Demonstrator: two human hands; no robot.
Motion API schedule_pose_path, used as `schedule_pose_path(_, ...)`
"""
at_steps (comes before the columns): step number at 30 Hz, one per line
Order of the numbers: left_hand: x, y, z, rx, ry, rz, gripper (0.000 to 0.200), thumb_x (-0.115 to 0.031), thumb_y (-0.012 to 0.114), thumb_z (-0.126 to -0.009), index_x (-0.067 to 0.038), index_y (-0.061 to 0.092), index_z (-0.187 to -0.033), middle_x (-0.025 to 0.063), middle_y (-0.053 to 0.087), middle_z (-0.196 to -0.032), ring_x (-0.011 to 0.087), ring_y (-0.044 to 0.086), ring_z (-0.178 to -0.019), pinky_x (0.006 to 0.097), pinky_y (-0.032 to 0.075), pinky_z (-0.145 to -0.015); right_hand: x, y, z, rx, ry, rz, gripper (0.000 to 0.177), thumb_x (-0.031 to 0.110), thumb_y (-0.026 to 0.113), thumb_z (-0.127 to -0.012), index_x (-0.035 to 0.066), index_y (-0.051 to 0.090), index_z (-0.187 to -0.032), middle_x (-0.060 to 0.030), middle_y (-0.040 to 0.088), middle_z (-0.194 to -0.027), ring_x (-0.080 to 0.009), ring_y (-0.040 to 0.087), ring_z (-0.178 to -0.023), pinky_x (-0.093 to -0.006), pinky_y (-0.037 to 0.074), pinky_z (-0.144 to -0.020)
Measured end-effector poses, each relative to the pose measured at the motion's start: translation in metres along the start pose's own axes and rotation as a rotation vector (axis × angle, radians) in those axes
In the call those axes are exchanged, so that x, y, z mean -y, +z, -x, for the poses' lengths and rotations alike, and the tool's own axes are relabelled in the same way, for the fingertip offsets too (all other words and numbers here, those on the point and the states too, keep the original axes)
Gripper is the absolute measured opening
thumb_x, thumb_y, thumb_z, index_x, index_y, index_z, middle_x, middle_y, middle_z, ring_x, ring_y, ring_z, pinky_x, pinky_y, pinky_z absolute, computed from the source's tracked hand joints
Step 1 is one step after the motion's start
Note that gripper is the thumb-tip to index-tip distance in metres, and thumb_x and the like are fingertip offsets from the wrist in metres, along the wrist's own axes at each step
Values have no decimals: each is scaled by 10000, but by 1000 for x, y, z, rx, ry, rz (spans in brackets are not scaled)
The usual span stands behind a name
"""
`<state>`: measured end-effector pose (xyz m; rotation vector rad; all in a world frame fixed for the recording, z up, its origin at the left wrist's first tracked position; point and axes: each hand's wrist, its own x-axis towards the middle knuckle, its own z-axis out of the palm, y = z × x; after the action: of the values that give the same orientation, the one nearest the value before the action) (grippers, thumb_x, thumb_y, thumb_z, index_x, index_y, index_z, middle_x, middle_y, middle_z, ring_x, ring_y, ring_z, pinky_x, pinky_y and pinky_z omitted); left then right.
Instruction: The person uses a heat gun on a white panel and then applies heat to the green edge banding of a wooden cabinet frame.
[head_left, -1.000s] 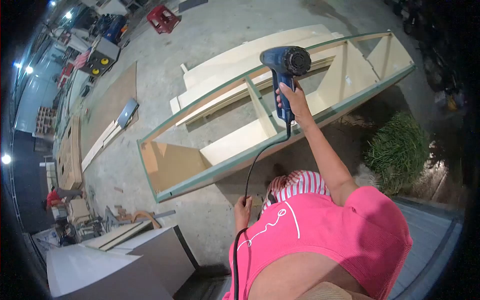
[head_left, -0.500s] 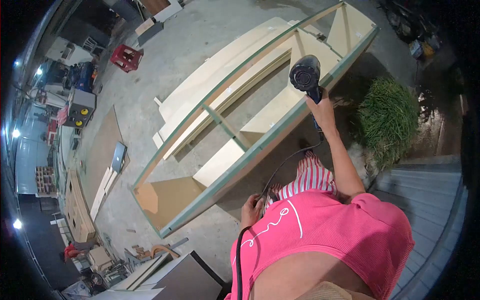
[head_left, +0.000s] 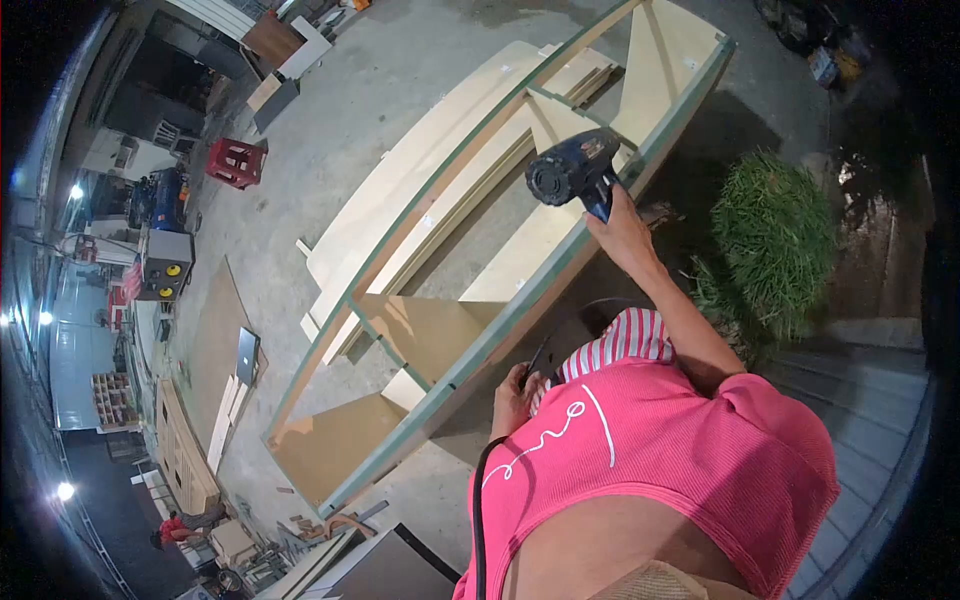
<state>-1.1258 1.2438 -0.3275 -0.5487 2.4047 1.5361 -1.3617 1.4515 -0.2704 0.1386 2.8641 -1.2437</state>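
Observation:
My right hand point(head_left: 624, 232) is wrapped round the handle of a dark blue and black heat gun point(head_left: 575, 168), raised above the near rail of a long wooden frame. The tool's round vented end faces left; its other end is turned away from me. By my waist, my left hand point(head_left: 512, 400) is closed on the black power cord point(head_left: 480, 500), which runs down along my shirt. The boat-shaped frame point(head_left: 520, 285) has green-edged rails and pale cross panels, and slants across the floor in front of me.
Pale curved boards point(head_left: 400, 165) lie beyond the frame. A red plastic stool point(head_left: 236, 163) and a laptop point(head_left: 248, 352) are at the left. Tall grass point(head_left: 775, 240) grows at the right. A person in red point(head_left: 178, 528) is low at the far left.
My right hand has swung the heat gun left and slightly down, tipping it so that its vented end faces left. My left hand keeps the cord. The view has shifted slightly.

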Motion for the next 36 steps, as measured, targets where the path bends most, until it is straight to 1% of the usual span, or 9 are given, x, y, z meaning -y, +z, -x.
schedule_pose_path(2,-6,3,-10,18,-87,108,334,-194,590,-879,44,548,-1110,199,648,-987,229,649,-903,302,484,-757,-3,-7,-3,64,-1,23,688,367,618,-790,-19,315,-1272,-282,473,-1190,-422,514,-1063,-476,419,-877)
schedule_pose_path(5,21,15,-28,-23,-115,225,329,-185,592,-880,39,547,-1117,194,648,-989,209,651,-891,288,484,-750,-14,-12,-9,122,-11,-63,687,366,614,-796,-22,316,-1278,-283,474,-1189,-423,513,-1065,-473,416,-884)
schedule_pose_path(8,29,24,-29,-43,-61,109,342,-211,588,-883,25,546,-1127,189,646,-1001,227,645,-909,305,483,-763,-11,-15,-5,95,51,-43,656,330,614,-804,-36,352,-1280,-280,507,-1165,-395,519,-1076,-412,408,-900)
schedule_pose_path(13,-5,14,-21,-37,8,-91,366,-240,588,-877,5,540,-1144,208,635,-1020,313,630,-956,341,484,-780,-20,-15,-12,92,45,-57,641,318,615,-809,-25,351,-1282,-275,509,-1161,-393,516,-1078,-409,408,-902)
schedule_pose_path(17,-19,17,-22,-33,-82,-79,372,-254,590,-876,3,542,-1140,207,639,-1006,311,633,-951,345,485,-781,-26,-14,-9,84,8,-31,638,311,615,-815,-11,341,-1293,-268,505,-1173,-394,515,-1080,-409,409,-902)
schedule_pose_path(27,0,38,-26,-5,-9,-17,385,-282,587,-877,-15,538,-1149,208,636,-1006,321,630,-941,357,486,-773,-25,-24,-17,167,-18,-26,663,348,615,-809,-29,330,-1275,-289,479,-1196,-423,523,-1058,-456,422,-880)
schedule_pose_path(29,-3,38,-25,-10,5,-48,378,-276,583,-879,-15,537,-1149,210,633,-1011,323,629,-942,361,485,-770,-18,-26,-31,201,-78,23,672,316,632,-796,-11,334,-1302,-274,518,-1166,-398,523,-1072,-414,421,-894)
schedule_pose_path(33,-13,45,-25,-27,-16,40,338,-226,567,-887,2,536,-1134,201,638,-975,292,639,-896,345,482,-749,6,-24,-64,273,-189,127,688,320,638,-782,-4,337,-1309,-269,516,-1176,-392,526,-1072,-423,423,-892)
schedule_pose_path(36,-49,35,-26,-63,8,122,316,-204,556,-890,4,538,-1127,193,639,-947,265,639,-861,331,478,-740,17,-5,-99,305,-339,150,706,307,624,-750,-1,329,-1313,-261,507,-1189,-397,525,-1064,-451,422,-900)
